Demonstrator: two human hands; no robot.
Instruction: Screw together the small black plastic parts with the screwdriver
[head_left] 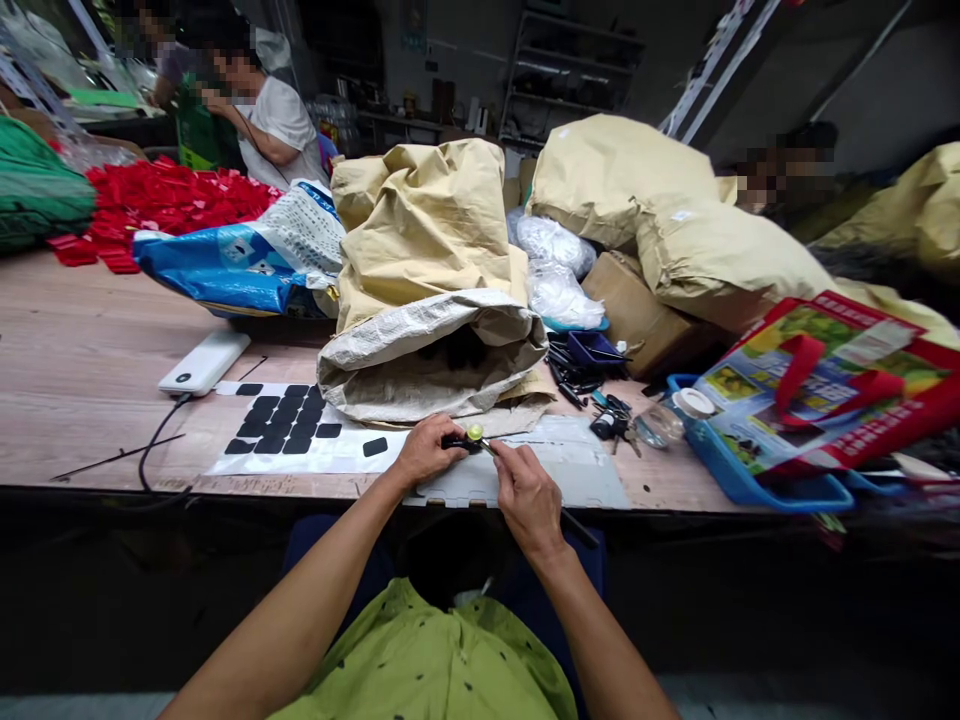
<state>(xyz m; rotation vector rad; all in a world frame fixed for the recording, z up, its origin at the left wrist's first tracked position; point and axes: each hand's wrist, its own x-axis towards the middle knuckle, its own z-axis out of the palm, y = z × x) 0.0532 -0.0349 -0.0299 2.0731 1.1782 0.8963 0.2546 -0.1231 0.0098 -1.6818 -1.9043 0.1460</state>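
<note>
green shirt (420,660) with dark specks fills the bottom of the head view, between the wearer's two bare forearms, which reach forward to a wood-toned table (82,350). near the table's front edge, the left hand (431,455) pinches a small black piece (454,441) between thumb and fingers. at that piece's right end sits a small round yellow-green part (475,432). the right hand (529,497) is closed around a thin tool (487,446), its metal tip at the yellow-green part; whether they touch is too small to tell. under the hands lies a pale grey sheet (592,470). to the left, rounded black pads (285,420) sit in rows on white paper (225,464). just behind the hands, a pale sack (360,385) lies with its mouth open toward the wearer. a blue bin (739,485) holding a colourful bag (832,400) stands at right. far left, beyond red pieces (180,205), sits a person in white (277,125).
</note>
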